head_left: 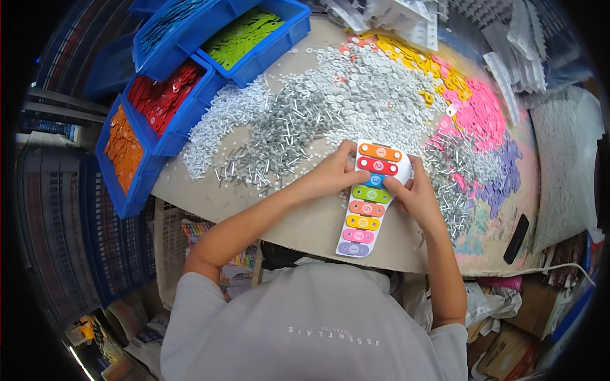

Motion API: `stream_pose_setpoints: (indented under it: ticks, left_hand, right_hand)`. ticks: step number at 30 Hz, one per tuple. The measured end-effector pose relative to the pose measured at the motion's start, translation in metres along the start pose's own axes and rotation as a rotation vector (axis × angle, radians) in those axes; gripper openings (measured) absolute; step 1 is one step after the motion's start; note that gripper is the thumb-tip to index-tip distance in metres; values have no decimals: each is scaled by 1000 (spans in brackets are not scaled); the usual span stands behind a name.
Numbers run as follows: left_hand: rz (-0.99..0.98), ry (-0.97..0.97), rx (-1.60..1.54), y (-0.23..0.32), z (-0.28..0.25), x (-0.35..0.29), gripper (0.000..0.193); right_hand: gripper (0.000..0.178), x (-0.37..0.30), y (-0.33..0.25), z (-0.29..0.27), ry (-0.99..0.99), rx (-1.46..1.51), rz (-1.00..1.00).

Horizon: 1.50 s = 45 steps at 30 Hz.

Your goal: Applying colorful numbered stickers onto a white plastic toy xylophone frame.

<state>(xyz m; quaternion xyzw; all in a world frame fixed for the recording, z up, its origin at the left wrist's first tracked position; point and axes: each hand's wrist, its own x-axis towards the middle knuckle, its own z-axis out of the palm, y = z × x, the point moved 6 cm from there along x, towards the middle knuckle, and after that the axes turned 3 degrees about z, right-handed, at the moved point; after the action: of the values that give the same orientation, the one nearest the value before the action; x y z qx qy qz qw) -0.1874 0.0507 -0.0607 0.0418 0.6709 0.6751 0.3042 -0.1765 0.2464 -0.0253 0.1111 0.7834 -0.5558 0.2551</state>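
In front of my chest I hold a toy xylophone (367, 209), a tapered white board with a column of coloured bars. My left hand (333, 173) is closed on its left edge, the thumb on the left end of the blue bar (376, 181). My right hand (414, 192) grips the right edge, its thumb at that bar's other end. White round caps sit on both ends of the orange bar (380, 152) and the red bar (378, 166). Green, coral, yellow, pink and purple bars lie below, with small dark spots at their ends. My fingers beneath the board are hidden.
Blue bins (147, 147) of coloured bars stand at the left. Heaps of metal pins (289, 130) and white caps (375, 82) cover the table's middle. Loose yellow, pink and purple bars (499, 181) spread to the right, near a dark phone-like slab (516, 239). White boards (508, 57) pile up behind.
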Motion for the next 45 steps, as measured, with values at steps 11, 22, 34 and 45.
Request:
stream_pose_setpoints:
  ticks: [11, 22, 34, 45]
  left_hand:
    - [151, 55, 77, 2, 4, 4, 49]
    - [122, 123, 393, 33, -22, -36, 44]
    - [492, 962, 1077, 50, -189, -99, 11]
    - [510, 1039, 1103, 45, -196, -102, 5]
  right_hand:
    - [54, 9, 12, 1, 19, -28, -172]
    - [52, -32, 15, 13, 335, -93, -219]
    - [12, -74, 42, 21, 611, -131, -393]
    - [7, -86, 17, -61, 899, -420, -500]
